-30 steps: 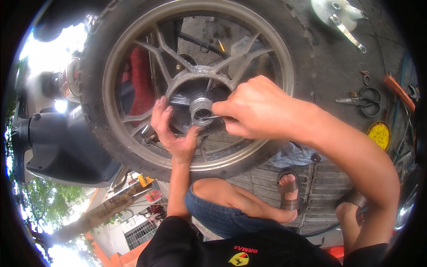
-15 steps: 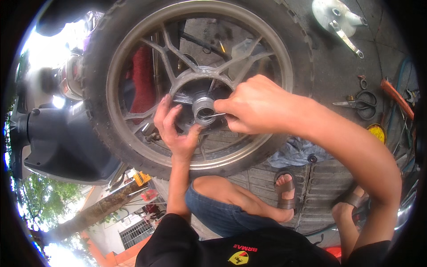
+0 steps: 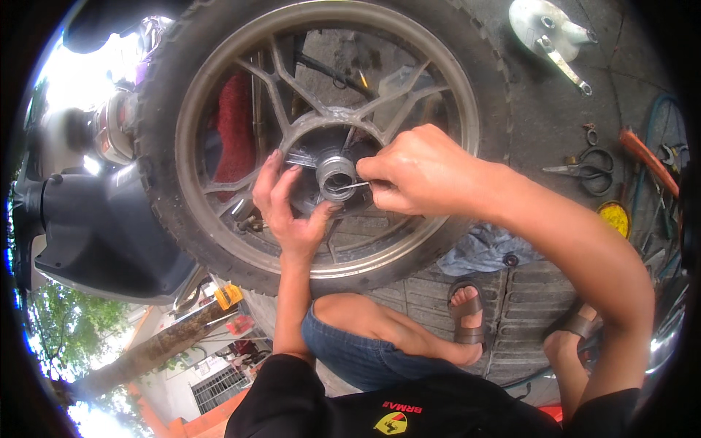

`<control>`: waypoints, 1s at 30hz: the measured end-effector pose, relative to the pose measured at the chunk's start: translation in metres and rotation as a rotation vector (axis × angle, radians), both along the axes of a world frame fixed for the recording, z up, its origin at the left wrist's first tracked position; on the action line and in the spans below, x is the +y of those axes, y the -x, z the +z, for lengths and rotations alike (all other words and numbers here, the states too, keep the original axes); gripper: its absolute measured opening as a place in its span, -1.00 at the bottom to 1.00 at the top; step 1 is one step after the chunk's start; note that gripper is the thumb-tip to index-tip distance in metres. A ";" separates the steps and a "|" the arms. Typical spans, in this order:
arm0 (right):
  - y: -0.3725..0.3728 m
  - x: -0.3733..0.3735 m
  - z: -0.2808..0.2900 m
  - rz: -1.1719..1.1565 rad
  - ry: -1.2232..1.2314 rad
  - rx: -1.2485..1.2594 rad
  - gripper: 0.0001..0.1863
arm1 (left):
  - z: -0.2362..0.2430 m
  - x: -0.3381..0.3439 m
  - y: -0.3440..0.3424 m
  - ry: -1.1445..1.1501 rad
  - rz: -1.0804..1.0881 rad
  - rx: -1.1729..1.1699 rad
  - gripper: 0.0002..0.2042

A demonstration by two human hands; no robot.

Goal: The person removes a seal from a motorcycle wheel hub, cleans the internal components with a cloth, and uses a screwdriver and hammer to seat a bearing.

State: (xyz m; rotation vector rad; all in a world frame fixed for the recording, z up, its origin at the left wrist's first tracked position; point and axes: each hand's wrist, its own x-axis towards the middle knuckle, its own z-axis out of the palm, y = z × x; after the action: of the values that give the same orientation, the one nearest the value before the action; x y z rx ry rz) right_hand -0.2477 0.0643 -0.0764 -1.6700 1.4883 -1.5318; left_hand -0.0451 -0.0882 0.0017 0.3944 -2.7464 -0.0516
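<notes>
A motorcycle wheel [image 3: 325, 271] with a black tyre and grey metal spokes stands in front of me, its hub facing up at me. A grey metal collar [image 3: 336, 165] with a round hole sits at the hub's middle. My left hand [image 3: 292, 215] is spread at the hub's left side, fingertips and thumb against it, the thumb close below the collar. My right hand [image 3: 416, 175] pinches a thin metal rod [image 3: 355, 185] between thumb and forefinger. The rod's tip reaches into the hole of the collar; its other end is hidden in my fingers.
A drum-brake plate [image 3: 544, 25] with a lever lies at the upper right. Scissors [image 3: 595, 171], an orange-handled tool [image 3: 650, 160] and a yellow-filled tin [image 3: 615, 217] lie on the right. A grey-blue rag [image 3: 482, 248] is beside the tyre. A dark scooter body [image 3: 109, 233] stands left.
The rod has tilted and now points into the collar's hole, where it lay at the lower right rim. My right hand has shifted slightly; my left hand stays at the hub.
</notes>
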 end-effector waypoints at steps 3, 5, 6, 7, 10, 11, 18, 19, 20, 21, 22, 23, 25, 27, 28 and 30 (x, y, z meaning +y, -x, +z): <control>0.001 -0.005 -0.004 0.007 0.110 0.039 -0.84 | -0.001 0.000 0.001 0.010 -0.002 0.040 -0.34; 0.005 -0.008 -0.007 0.033 0.125 0.088 -0.84 | -0.002 0.000 0.000 0.024 0.006 0.035 -0.35; 0.006 -0.008 -0.007 0.050 0.134 0.115 -0.84 | -0.001 0.000 0.001 0.026 0.006 0.030 -0.35; 0.006 -0.008 -0.006 0.053 0.127 0.119 -0.85 | -0.001 0.001 0.001 0.029 0.006 0.027 -0.35; 0.005 -0.008 -0.004 0.052 0.096 0.111 -0.85 | -0.002 0.000 0.001 0.027 0.005 0.031 -0.36; 0.003 -0.007 -0.003 0.044 0.077 0.090 -0.84 | -0.002 0.000 0.001 0.024 0.004 0.036 -0.36; -0.003 0.003 0.012 -0.061 -0.081 0.154 -0.83 | -0.001 -0.002 0.003 0.017 -0.052 0.063 -0.36; -0.003 0.004 0.014 -0.064 -0.084 0.190 -0.82 | 0.000 -0.001 0.003 0.013 -0.057 0.058 -0.37; -0.003 0.004 0.016 -0.068 -0.088 0.224 -0.81 | 0.001 -0.001 0.003 0.013 -0.053 0.057 -0.37; -0.001 0.004 0.019 -0.071 -0.090 0.260 -0.80 | 0.000 -0.001 0.004 0.013 -0.049 0.059 -0.37; -0.001 0.004 0.021 -0.061 -0.103 0.293 -0.79 | 0.000 -0.001 0.004 0.013 -0.045 0.060 -0.37; -0.001 0.004 0.024 -0.050 -0.116 0.325 -0.79 | 0.000 -0.001 0.004 0.014 -0.046 0.061 -0.37; 0.001 0.003 0.028 -0.022 -0.121 0.384 -0.78 | -0.001 -0.001 0.002 0.017 -0.047 0.063 -0.37; 0.006 0.002 0.034 0.017 -0.107 0.437 -0.78 | -0.002 -0.002 0.001 0.038 -0.057 0.062 -0.37; 0.008 0.000 0.035 0.037 -0.103 0.454 -0.78 | -0.002 -0.002 0.001 0.047 -0.059 0.063 -0.38; 0.014 -0.003 0.041 0.085 -0.097 0.501 -0.78 | -0.003 0.000 0.001 0.036 -0.062 0.056 -0.39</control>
State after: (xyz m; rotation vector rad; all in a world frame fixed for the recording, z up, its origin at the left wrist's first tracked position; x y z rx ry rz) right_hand -0.2613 0.0611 -0.0358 -2.1282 1.6677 -1.0191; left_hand -0.0464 -0.0886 -0.0008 0.2938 -2.6999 -0.0292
